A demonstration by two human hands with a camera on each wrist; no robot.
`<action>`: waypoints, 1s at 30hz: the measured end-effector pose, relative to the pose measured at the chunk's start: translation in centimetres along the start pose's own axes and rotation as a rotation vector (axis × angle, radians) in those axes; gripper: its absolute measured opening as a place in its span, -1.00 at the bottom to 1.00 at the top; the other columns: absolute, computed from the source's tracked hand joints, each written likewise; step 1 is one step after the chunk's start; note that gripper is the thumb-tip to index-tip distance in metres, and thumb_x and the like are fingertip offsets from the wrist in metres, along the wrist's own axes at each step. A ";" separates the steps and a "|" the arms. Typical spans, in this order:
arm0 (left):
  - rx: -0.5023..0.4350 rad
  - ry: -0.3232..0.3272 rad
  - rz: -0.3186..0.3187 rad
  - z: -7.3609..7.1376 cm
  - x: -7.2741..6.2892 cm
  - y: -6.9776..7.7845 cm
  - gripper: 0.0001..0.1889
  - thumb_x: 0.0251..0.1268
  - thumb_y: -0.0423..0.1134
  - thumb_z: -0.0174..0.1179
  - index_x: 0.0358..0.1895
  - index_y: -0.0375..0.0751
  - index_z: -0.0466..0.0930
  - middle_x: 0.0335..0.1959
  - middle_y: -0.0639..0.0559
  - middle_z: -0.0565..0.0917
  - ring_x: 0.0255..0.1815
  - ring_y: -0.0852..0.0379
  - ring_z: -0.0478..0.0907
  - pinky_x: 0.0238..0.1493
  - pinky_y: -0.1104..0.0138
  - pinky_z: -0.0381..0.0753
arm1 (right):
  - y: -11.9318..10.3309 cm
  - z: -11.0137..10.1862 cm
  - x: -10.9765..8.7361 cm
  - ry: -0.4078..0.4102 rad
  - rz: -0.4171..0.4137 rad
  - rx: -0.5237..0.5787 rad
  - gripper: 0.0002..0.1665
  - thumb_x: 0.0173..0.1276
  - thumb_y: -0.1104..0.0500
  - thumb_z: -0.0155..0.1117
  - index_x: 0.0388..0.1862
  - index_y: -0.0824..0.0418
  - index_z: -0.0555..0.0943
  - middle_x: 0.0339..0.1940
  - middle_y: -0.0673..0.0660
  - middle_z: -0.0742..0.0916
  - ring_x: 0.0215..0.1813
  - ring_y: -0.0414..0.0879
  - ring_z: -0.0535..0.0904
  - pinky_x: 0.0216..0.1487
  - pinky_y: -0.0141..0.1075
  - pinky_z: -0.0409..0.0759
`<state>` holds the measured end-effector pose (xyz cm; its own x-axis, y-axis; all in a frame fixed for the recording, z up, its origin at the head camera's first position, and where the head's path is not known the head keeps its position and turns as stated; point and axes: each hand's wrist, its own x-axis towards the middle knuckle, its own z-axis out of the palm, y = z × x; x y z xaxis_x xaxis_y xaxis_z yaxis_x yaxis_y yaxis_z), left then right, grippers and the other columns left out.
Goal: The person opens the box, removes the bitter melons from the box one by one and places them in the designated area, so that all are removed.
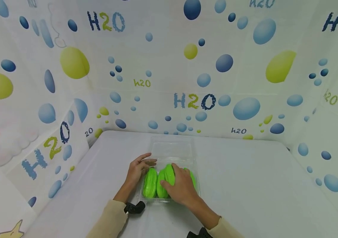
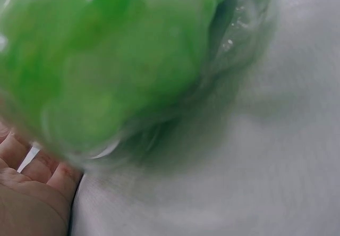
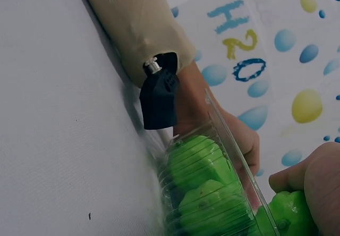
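Four green pieces (image 1: pixel 149 185) show at one clear box (image 1: pixel 157 200) on the desk (image 1: pixel 240 185): three inside, one held in the curled grip of the right hand (image 1: pixel 182 185). The left hand's (image 1: pixel 137 169) grip is relaxed and holds nothing, at the box's left side.

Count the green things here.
4 visible: a green thing far left in the box, another beside it, another in the right hand, another far right. The hand may hide more.
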<state>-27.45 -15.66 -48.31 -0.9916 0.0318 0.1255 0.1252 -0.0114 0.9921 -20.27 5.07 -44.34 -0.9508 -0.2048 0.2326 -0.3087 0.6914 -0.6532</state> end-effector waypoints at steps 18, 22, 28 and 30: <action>-0.026 -0.018 0.021 0.0 0.1 -0.2 -0.45 0.35 -0.54 -0.13 0.42 -0.37 0.39 0.13 -0.34 0.68 0.08 -0.18 0.70 -0.01 0.39 0.65 | 0.2 0.1 -0.1 0.023 -0.059 0.020 -0.14 0.32 -0.03 0.34 0.47 0.39 0.36 -0.06 0.15 0.67 -0.09 -0.03 0.45 -0.17 -0.16 0.46; -0.028 -0.020 0.023 0.0 0.1 -0.2 -0.46 0.37 -0.55 -0.12 0.42 -0.38 0.39 0.13 -0.35 0.68 0.07 -0.18 0.70 -0.03 0.40 0.65 | 0.2 0.1 -0.2 0.042 -0.059 0.038 -0.17 0.31 -0.02 0.34 0.45 0.37 0.39 -0.18 0.07 0.66 -0.18 -0.10 0.41 -0.27 -0.24 0.44; -0.036 -0.025 0.031 0.0 0.1 -0.2 -0.46 0.37 -0.57 -0.13 0.42 -0.42 0.37 0.14 -0.39 0.66 0.05 -0.15 0.72 -0.07 0.41 0.65 | 0.0 0.0 -0.3 0.068 -0.036 0.077 -0.20 0.31 -0.01 0.35 0.45 0.32 0.40 -0.21 0.05 0.62 -0.23 -0.13 0.42 -0.32 -0.29 0.47; -0.037 -0.029 0.041 0.0 0.1 -0.1 -0.46 0.37 -0.56 -0.13 0.42 -0.43 0.37 0.13 -0.39 0.67 0.03 -0.12 0.73 -0.09 0.42 0.65 | -0.1 -0.1 -0.3 0.086 -0.025 0.095 -0.19 0.31 -0.01 0.35 0.46 0.30 0.40 -0.18 0.06 0.61 -0.22 -0.13 0.44 -0.31 -0.29 0.49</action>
<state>-27.54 -15.70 -48.40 -0.9842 0.0591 0.1670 0.1642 -0.0503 0.9851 -20.01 5.12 -44.31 -0.9383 -0.1580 0.3077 -0.3370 0.6173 -0.7109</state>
